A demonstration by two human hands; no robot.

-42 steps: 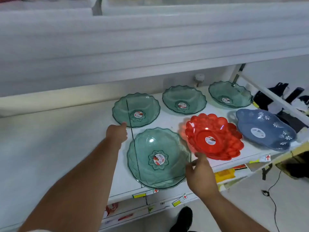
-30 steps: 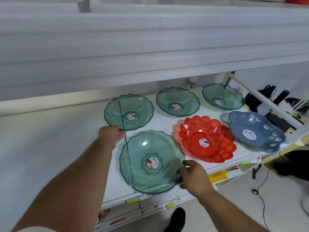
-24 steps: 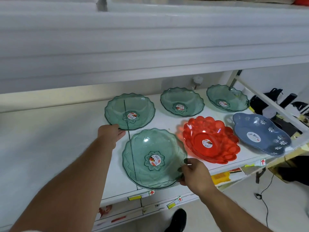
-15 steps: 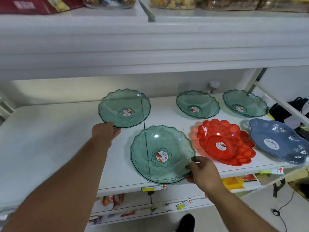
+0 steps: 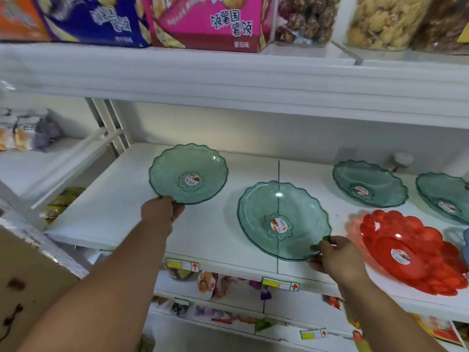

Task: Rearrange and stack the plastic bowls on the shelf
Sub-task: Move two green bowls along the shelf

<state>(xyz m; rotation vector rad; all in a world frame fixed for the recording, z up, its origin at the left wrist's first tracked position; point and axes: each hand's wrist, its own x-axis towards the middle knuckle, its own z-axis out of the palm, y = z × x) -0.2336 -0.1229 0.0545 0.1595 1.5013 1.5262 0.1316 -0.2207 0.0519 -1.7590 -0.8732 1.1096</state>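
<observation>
White shelving is filling the view, with a white shelf (image 5: 121,207) carrying scalloped plastic bowls. Nearest, the right hand (image 5: 337,257) is pinching the front right rim of a large green bowl (image 5: 283,219) sitting near the shelf's front edge, thumb on top and fingers underneath. The left hand (image 5: 161,213) is clamping the near rim of a smaller green bowl (image 5: 187,174), which is lying farther back and to the left, apart from the large one. Just right of the right hand, a red bowl (image 5: 411,252) is resting at the front edge. Behind it, two more green bowls (image 5: 369,182) are sitting toward the back wall. Above, snack boxes (image 5: 205,21) and jars of snacks (image 5: 375,21) are lining the upper shelf.
</observation>
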